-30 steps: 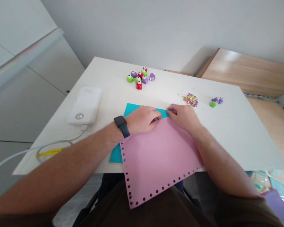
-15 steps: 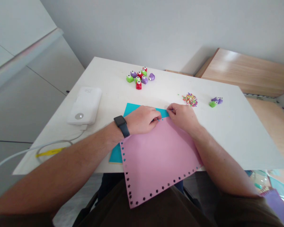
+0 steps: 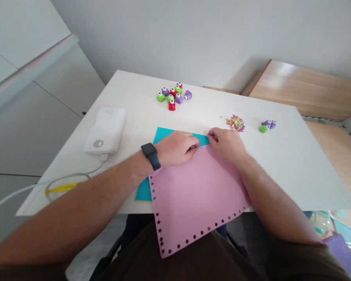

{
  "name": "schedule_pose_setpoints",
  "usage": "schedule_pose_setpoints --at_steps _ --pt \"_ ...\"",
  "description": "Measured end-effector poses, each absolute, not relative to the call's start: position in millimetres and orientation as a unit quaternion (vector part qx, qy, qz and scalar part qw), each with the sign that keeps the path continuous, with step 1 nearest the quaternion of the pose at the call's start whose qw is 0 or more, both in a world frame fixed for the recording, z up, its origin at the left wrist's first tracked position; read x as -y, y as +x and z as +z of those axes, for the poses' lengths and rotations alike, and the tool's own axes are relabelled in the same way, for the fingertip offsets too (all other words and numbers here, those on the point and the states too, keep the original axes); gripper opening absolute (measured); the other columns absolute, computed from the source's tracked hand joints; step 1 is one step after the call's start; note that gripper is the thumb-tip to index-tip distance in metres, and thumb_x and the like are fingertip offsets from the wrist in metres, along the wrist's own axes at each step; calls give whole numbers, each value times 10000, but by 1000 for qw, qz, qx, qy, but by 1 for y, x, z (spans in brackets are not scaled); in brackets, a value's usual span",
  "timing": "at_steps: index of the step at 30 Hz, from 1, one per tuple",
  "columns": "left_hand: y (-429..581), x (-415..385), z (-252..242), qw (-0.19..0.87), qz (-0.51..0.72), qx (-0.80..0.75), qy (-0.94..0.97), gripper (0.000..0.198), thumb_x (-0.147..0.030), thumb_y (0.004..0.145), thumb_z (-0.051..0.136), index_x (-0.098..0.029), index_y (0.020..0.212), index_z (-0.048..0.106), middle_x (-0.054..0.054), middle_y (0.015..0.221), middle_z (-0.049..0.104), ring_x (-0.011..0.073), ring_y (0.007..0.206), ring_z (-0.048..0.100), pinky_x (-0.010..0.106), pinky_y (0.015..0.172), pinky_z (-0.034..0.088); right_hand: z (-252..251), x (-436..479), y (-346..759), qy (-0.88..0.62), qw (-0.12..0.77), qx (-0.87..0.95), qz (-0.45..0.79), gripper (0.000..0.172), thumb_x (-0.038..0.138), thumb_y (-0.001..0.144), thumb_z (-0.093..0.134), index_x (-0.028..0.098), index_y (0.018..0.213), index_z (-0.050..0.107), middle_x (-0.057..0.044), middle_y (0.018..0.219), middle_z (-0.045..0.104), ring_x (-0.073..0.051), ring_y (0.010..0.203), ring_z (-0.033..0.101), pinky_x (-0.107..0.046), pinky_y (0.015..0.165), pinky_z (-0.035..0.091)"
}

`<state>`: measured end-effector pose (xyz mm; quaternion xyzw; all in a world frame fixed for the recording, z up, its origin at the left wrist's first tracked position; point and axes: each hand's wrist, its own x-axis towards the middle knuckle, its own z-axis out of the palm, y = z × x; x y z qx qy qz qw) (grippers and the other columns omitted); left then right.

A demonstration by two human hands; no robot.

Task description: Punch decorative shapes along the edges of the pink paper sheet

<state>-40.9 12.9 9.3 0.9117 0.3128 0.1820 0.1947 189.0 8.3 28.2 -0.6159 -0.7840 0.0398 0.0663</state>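
A pink paper sheet [image 3: 197,187] with small star-shaped holes along its edges lies at a slant, its near corner hanging past the table's front edge. Under it is a teal sheet [image 3: 163,134], showing at the top and left. My left hand [image 3: 178,146], with a dark watch on the wrist, has curled fingers closed at the pink sheet's upper edge. Beside it, the fingertips of my right hand [image 3: 225,141] are pinched together over the teal sheet, by the pink sheet's upper edge. Whatever they pinch is hidden.
Several red, green and purple craft punches [image 3: 172,95] stand at the back of the white table [image 3: 280,168]. Colourful paper bits [image 3: 235,123] lie in a pile, and more punches [image 3: 267,125] are at the right. A white power bank [image 3: 107,130] with a cable [image 3: 73,176] is at the left.
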Motion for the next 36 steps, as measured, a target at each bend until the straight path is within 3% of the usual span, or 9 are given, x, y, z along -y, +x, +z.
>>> schedule_pose_setpoints --at_steps 16,22,27,36 --pt "-40 -13 11 201 174 -317 910 215 -127 944 590 -184 1039 774 65 985 764 218 935 724 340 854 525 25 -8 191 -613 96 784 14 253 287 1002 547 235 1055 789 -60 866 815 -227 740 699 -328 687 403" --pt "-41 -13 11 202 179 -315 910 214 -123 941 597 -176 1041 779 67 989 767 218 937 725 338 855 524 32 -15 205 -616 201 758 76 205 318 963 602 223 976 784 -25 747 770 -187 654 664 -306 665 422" --pt "-41 -13 10 202 180 -307 912 186 -157 980 600 -178 1041 774 66 999 769 214 953 722 340 874 523 38 -37 250 -678 279 678 55 241 383 934 636 200 960 790 -32 713 744 -189 621 645 -324 671 444" --pt "-42 -14 10 204 172 -308 913 178 -169 995 599 -171 1052 768 62 995 762 217 961 713 351 881 517 29 -55 286 -736 236 634 23 296 370 905 640 172 1000 837 -97 780 780 -239 690 667 -366 719 479"
